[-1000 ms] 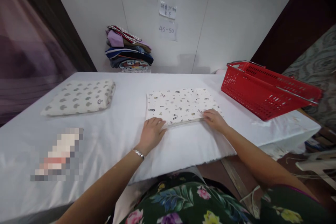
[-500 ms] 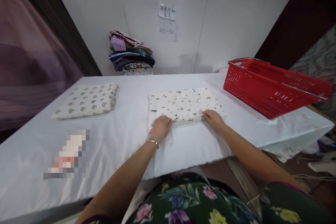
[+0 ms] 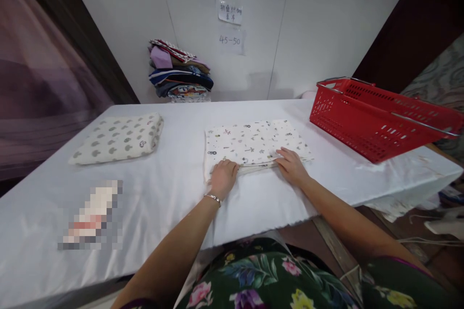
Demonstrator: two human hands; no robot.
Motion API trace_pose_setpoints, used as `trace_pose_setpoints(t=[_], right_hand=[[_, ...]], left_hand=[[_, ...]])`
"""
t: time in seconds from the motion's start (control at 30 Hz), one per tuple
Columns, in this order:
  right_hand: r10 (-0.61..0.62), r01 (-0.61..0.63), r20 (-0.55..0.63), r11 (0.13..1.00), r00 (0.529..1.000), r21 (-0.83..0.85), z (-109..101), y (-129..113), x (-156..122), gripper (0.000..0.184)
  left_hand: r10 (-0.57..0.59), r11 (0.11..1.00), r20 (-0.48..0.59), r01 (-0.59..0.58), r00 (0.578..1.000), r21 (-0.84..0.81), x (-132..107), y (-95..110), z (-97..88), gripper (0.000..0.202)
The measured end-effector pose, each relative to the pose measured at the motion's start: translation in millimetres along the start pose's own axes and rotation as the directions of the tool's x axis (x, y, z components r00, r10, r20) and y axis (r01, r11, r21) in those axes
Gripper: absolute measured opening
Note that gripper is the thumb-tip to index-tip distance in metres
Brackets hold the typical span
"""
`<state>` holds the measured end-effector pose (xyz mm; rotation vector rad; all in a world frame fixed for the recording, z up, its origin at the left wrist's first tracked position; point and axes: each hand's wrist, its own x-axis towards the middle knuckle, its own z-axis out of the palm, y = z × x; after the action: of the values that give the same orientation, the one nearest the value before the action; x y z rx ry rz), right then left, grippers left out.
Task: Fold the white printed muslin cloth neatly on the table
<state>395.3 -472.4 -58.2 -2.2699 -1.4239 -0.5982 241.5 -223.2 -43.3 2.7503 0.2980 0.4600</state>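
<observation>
A folded white cloth (image 3: 250, 140) with small grey and coloured prints lies flat on the table in front of me. My left hand (image 3: 224, 176) rests at its near left edge, fingers together and gripping the layers there. At the near right edge is my right hand (image 3: 293, 166), with its fingers apart and their tips on the top layer. Between the two hands, several loosely stacked layers show along the near side. Part of the near left corner is hidden under my left hand.
A thicker folded cloth with grey mushroom-like prints (image 3: 119, 137) lies to the left. Nearer me is a blurred-out item (image 3: 92, 212). A red plastic basket (image 3: 373, 128) stands at the right, and a stack of folded fabrics (image 3: 181, 75) is against the wall. White fabric covers the table (image 3: 174, 188).
My right hand has moved slightly left along the cloth's near edge, and its fingers have spread from a pinch. My left hand stays in place. The view has shifted slightly.
</observation>
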Motion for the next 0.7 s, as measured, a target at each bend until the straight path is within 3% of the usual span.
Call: trace_pose_setpoints(t=[0.17,0.33,0.5,0.7], right_hand=[[0.017,-0.018,-0.078,1.0,0.997,-0.01,-3,-9,4,0.014],[-0.072,0.071,0.046,0.997,0.996,0.019,-4,-25,7,0.02],[-0.026,0.029,0.061,0.998,0.998,-0.05,5,-32,16,0.023],[-0.066,0.08,0.15,0.993,0.986,-0.091,7,-32,21,0.023]], left_hand=[[-0.009,1.0,-0.016,0.01,1.0,0.022,1,0,2.0,0.028],[-0.019,1.0,-0.011,0.019,1.0,0.021,1,1,1.4,0.03],[-0.02,1.0,-0.013,0.02,1.0,0.006,-1,2,0.6,0.031],[-0.001,0.997,-0.013,0.0,1.0,-0.071,-5,3,-5.6,0.024]])
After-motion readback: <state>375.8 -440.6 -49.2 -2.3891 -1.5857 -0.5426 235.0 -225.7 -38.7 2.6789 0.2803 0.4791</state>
